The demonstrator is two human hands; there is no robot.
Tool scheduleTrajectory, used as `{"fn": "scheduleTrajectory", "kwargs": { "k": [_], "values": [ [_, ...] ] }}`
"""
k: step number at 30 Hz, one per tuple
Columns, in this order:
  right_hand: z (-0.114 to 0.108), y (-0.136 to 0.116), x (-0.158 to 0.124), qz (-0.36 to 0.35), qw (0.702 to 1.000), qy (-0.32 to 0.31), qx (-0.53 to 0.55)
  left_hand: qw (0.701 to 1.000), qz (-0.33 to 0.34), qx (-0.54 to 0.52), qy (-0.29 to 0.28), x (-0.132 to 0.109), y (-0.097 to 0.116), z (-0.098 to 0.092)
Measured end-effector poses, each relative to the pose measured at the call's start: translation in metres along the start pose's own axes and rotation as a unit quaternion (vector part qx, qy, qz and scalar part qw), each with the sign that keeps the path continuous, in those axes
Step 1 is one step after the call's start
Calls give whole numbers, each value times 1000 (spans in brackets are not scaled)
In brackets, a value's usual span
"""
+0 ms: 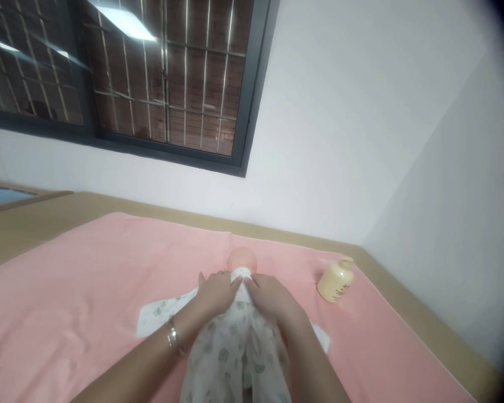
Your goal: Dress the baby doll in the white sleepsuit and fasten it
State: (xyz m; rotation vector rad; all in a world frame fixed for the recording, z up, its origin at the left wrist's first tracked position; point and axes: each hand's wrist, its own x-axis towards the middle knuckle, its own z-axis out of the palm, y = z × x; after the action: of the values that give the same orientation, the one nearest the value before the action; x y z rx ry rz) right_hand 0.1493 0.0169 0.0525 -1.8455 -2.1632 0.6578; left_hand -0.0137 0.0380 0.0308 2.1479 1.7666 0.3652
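Note:
A doll, its round pinkish head [242,258] pointing away from me, lies on the pink cloth [109,263]. White clothing with a small green print [231,341] covers its body, and its sleeves spread to both sides. My left hand [218,290], below a silver bracelet on the wrist, is closed on the white collar [241,274] under the head. From the other side my right hand [271,294] pinches the same collar, its thumb close to the left thumb. The doll's face is not visible.
To the right on the cloth stands a pale yellow pump bottle [335,281], slightly tilted in view. The tan table edge [424,313] runs along the white wall [327,140]. A dark-framed barred window [172,84] is at the upper left.

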Motion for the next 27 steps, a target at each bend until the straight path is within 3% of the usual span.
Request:
{"fn": "scheduleTrajectory", "kwargs": {
  "k": [3, 5, 9, 12, 19, 27],
  "values": [
    [4, 3, 5, -22, 999, 25, 9, 998, -33, -25, -36, 6, -4, -4],
    [8, 10, 13, -2, 999, 34, 24, 1000, -23, 6, -19, 2, -2, -3],
    [11, 23, 26, 55, 996, 24, 64, 995, 57, 84, 14, -18, 8, 1],
    [6, 25, 21, 37, 997, 14, 63, 991, 97, 89, 10, -25, 10, 0],
    [-7, 8, -9, -58, 998, 14, -3, 999, 40, 5, 0, -3, -3, 1],
    [13, 16, 24, 30, 998, 50, 6, 1000, 0, -15, 7, 11, -5, 8]
  ]
}}
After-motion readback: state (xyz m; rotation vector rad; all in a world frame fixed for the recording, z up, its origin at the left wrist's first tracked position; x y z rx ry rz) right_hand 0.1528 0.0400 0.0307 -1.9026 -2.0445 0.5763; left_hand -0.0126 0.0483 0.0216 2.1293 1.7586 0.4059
